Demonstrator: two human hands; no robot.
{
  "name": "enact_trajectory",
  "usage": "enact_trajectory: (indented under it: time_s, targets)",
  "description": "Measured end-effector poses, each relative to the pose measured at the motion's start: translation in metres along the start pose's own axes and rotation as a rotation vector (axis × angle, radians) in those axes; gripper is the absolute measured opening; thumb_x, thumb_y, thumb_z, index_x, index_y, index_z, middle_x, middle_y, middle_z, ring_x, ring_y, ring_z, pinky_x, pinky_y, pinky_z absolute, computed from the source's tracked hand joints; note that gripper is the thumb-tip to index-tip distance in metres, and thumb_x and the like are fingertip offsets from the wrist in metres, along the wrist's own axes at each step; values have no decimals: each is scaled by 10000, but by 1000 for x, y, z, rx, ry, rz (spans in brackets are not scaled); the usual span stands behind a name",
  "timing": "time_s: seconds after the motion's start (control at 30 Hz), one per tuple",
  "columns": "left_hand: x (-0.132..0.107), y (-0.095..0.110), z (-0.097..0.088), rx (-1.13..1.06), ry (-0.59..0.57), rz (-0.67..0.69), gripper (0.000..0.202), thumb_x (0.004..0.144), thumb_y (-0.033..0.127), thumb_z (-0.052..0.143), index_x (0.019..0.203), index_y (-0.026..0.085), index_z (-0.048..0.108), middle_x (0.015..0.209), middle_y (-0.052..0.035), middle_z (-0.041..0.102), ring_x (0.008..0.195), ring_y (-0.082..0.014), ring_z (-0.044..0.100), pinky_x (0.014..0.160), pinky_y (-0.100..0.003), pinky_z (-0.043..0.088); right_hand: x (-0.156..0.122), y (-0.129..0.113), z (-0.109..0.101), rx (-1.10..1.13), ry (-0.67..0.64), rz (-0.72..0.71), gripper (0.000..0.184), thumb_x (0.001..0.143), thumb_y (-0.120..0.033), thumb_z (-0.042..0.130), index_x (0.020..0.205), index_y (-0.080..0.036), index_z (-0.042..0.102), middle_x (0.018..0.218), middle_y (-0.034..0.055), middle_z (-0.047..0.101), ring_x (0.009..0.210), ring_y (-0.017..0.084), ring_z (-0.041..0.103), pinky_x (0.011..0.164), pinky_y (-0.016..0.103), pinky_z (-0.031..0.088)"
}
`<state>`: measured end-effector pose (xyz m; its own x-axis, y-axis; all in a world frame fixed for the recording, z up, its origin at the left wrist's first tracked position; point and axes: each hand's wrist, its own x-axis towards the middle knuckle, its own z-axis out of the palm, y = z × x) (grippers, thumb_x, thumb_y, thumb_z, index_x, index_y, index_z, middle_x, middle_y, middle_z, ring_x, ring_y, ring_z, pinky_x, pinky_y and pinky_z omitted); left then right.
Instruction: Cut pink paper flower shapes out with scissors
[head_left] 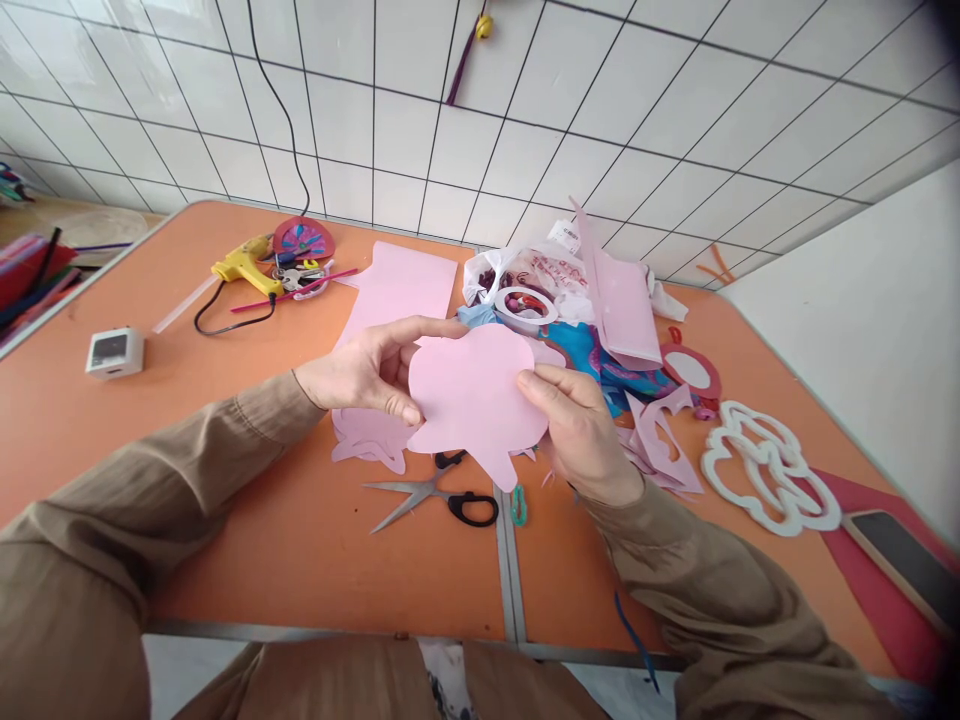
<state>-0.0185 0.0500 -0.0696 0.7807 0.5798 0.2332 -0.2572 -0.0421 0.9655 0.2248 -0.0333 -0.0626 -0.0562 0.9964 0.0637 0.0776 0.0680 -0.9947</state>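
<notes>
Between my two hands is a pink foam-sheet or paper cutout [476,395] with a rounded, wavy outline and a short tail at the bottom. My left hand [375,370] grips its left edge, thumb in front and fingers at the top and behind. My right hand [581,425] pinches the right side, its thumb on the front face. Beneath the cutout, a pair of scissors [431,492] with black handles lies spread apart on the orange table [300,560]. A green clip [518,506] rests beside the scissors. More pink cut pieces [367,437] lie under my left hand.
A yellow glue gun [247,268] with its cord and a small white box [115,353] are at the left. Behind my hands lie a pink sheet [412,280] and a plastic bag [540,270]. White cloud-shaped frames [772,470] and pink scraps [664,440] sit at the right.
</notes>
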Motion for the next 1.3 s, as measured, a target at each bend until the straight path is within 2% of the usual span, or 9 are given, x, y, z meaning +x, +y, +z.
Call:
enact_trajectory:
  time_s: [0.13, 0.4, 0.67, 0.8, 0.97, 1.03, 1.1, 1.2, 1.3]
  targets:
    - [-2, 0, -1, -66, -7, -78, 857, 556, 144, 971, 1325, 232, 603, 860, -39, 746, 711, -190, 736, 641, -261, 606, 0, -2, 1, -17, -1, -22, 406, 908, -376, 603, 594, -205, 409, 598, -42, 247, 552, 98, 209, 483, 273, 183]
    - [-3, 8, 2, -73, 8, -125, 760, 650, 168, 931, 1320, 204, 574, 736, -11, 752, 622, -181, 740, 589, -248, 606, 0, 2, -1, 26, -10, -18, 421, 916, -374, 611, 599, -209, 390, 603, -39, 273, 543, 98, 238, 481, 274, 185]
    - [0, 15, 7, -24, 58, -136, 779, 609, 194, 950, 1304, 172, 598, 726, -5, 742, 601, -193, 738, 569, -261, 615, 0, -1, 1, 12, -22, -46, 430, 919, -421, 615, 606, -215, 404, 589, -45, 282, 533, 98, 239, 477, 276, 189]
    - [1, 14, 9, -12, 91, -148, 809, 588, 210, 958, 1315, 167, 606, 739, -12, 741, 591, -201, 733, 559, -281, 622, 1, -5, 1, -106, 14, -88, 407, 917, -379, 599, 601, -216, 404, 593, -38, 282, 539, 100, 233, 474, 280, 180]
    - [3, 9, 9, -7, 132, -142, 919, 625, 254, 948, 1440, 166, 532, 715, -2, 723, 586, -196, 726, 543, -269, 611, 5, -5, -1, -197, 74, -201, 411, 923, -301, 559, 580, -217, 349, 605, -29, 253, 559, 110, 215, 488, 297, 174]
    - [3, 6, 8, -55, 151, -165, 793, 642, 337, 942, 1336, 145, 610, 704, -16, 725, 577, -187, 720, 511, -244, 592, 7, -5, -2, -237, 100, -240, 403, 916, -276, 553, 580, -217, 340, 605, -28, 254, 565, 113, 215, 498, 303, 177]
    - [3, 2, 9, -137, 149, -234, 570, 653, 453, 919, 1058, 111, 708, 692, -50, 734, 562, -187, 718, 481, -232, 576, 8, -5, -2, -259, 113, -262, 390, 916, -268, 541, 585, -219, 342, 604, -28, 255, 566, 116, 213, 502, 307, 182]
    - [3, -3, 13, -232, 125, -340, 492, 676, 551, 873, 706, 106, 666, 612, -73, 717, 511, -197, 710, 459, -240, 572, 8, -6, -1, -284, 128, -266, 375, 916, -268, 527, 590, -220, 348, 604, -26, 264, 570, 119, 218, 507, 310, 193]
    - [2, -3, 22, -228, 46, -353, 509, 757, 584, 799, 686, 90, 697, 645, -113, 738, 527, -198, 719, 462, -233, 572, 8, -6, 0, -304, 134, -272, 370, 911, -275, 524, 590, -221, 349, 604, -24, 271, 573, 120, 225, 510, 311, 199]
